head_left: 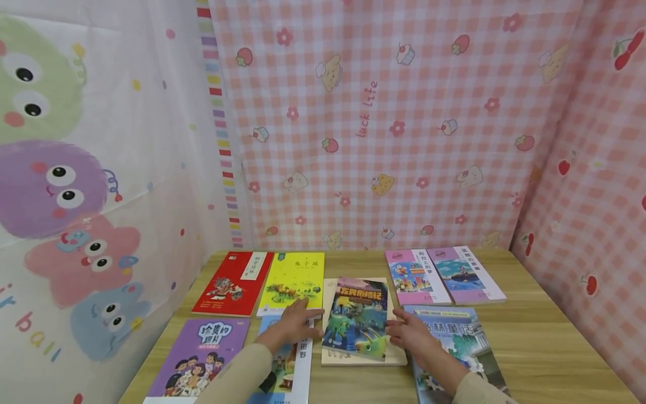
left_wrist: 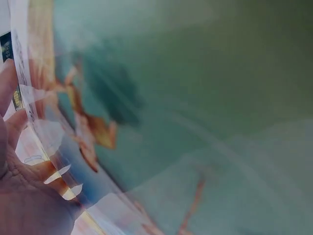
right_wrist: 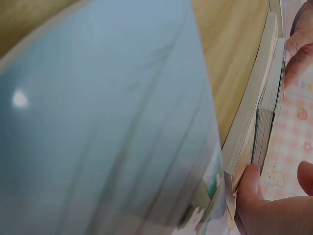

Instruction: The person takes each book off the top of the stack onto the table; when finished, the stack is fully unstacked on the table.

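A dinosaur-covered book point(head_left: 355, 318) lies slightly turned on top of a larger beige book point(head_left: 363, 360), in the middle of the table. To the left of this stack, my left hand point(head_left: 292, 326) reaches over a blue book point(head_left: 286, 365), its fingers extended towards the stack's left edge. My right hand point(head_left: 415, 335) is on the opposite side, its fingertips at the dinosaur book's right edge. In the right wrist view, a digit of the right hand point(right_wrist: 274, 210) touches the stacked page edges point(right_wrist: 264, 132). A blurred cover fills most of the left wrist view.
Red point(head_left: 233, 283) and yellow point(head_left: 292, 283) books lie back left, a purple book point(head_left: 202, 356) front left. Two pink-bordered books point(head_left: 418, 276) point(head_left: 466, 274) lie back right. Another blue book point(head_left: 459, 342) is under my right forearm. Patterned curtains point(head_left: 383, 157) enclose the wooden table point(head_left: 545, 348).
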`<state>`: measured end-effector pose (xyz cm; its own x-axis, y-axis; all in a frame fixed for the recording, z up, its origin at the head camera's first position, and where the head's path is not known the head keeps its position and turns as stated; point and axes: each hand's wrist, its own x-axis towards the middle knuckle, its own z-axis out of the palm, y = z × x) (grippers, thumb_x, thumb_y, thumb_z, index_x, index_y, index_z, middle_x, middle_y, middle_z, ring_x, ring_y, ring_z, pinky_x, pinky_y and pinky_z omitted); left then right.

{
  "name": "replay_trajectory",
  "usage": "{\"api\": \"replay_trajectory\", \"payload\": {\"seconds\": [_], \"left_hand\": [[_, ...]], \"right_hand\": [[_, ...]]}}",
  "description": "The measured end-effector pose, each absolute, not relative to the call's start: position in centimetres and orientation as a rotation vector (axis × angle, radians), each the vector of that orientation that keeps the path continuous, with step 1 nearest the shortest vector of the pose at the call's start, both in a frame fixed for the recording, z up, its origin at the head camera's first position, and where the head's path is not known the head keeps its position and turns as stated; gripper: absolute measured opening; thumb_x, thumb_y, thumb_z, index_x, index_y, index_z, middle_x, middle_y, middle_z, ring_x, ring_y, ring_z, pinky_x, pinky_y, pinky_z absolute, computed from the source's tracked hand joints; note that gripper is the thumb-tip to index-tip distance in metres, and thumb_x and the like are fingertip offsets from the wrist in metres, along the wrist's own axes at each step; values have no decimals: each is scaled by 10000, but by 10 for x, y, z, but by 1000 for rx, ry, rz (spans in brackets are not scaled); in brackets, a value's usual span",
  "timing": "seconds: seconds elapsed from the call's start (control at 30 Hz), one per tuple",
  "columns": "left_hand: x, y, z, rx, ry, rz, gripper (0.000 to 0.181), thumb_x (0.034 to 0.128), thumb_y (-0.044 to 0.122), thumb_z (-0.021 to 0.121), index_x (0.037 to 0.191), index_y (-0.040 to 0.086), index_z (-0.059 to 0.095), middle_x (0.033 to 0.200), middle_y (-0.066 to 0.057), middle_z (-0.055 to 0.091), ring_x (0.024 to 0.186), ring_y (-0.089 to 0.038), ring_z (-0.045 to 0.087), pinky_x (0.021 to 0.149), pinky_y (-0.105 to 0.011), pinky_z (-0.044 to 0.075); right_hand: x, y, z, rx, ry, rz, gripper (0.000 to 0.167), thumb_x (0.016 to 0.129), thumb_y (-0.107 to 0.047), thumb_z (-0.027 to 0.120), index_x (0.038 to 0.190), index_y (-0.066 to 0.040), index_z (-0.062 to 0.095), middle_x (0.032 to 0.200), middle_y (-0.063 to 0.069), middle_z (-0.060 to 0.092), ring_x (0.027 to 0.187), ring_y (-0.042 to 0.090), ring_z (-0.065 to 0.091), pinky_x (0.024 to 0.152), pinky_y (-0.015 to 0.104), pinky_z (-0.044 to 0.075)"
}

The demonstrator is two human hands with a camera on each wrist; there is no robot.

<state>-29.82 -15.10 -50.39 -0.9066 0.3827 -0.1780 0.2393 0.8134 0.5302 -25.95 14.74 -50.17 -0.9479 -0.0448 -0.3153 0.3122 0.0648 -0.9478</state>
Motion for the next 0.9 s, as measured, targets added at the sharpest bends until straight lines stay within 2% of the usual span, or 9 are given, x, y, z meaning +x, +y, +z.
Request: {"api": "replay_trajectory", "payload": {"seconds": [0.27, 0.43, 0.63, 0.73, 0.9], "left_hand": [[-297, -148, -504, 485, 2742, 710, 614, 892, 433, 717, 1425, 170, 561, 1586, -266, 215, 1474, -455, 111, 1165, -609, 93], [-297, -147, -508, 485, 2752, 660, 656, 883, 479, 709, 1441, 179, 541, 1591, -258, 211, 1479, -444, 107, 1162, -619, 87], [-294, -147, -506, 487, 2754, 656, 670, 879, 465, 720, 1446, 161, 535, 1588, -265, 211, 1476, -450, 111, 1156, -631, 87], [-294, -146, -506, 475, 2753, 655, 681, 877, 474, 718, 1455, 167, 527, 1596, -253, 200, 1480, -442, 106, 1161, -624, 77], [-295, -146, -508, 465, 2760, 628, 683, 878, 473, 719, 1462, 180, 519, 1603, -238, 192, 1482, -434, 105, 1164, -618, 75]], "right_hand": [[-263, 147, -500, 301, 2088, -1980, 660, 944, 10, 559, 1488, 156, 216, 1426, 387, 388, 1289, 486, 450, 989, 496, 478], [-266, 146, -499, 306, 2072, -2000, 638, 968, -47, 531, 1478, 174, 216, 1420, 395, 383, 1291, 475, 451, 1053, 505, 417], [-268, 145, -501, 272, 2021, -2093, 641, 991, -49, 501, 1478, 193, 162, 1440, 419, 329, 1345, 512, 361, 1107, 538, 334], [-271, 144, -503, 287, 2001, -2149, 667, 972, -26, 512, 1477, 200, 138, 1418, 424, 354, 1295, 473, 439, 1104, 527, 345], [-277, 144, -505, 297, 2019, -2116, 636, 957, -27, 559, 1428, 237, 223, 1372, 398, 418, 1144, 355, 542, 1032, 479, 418]]}}
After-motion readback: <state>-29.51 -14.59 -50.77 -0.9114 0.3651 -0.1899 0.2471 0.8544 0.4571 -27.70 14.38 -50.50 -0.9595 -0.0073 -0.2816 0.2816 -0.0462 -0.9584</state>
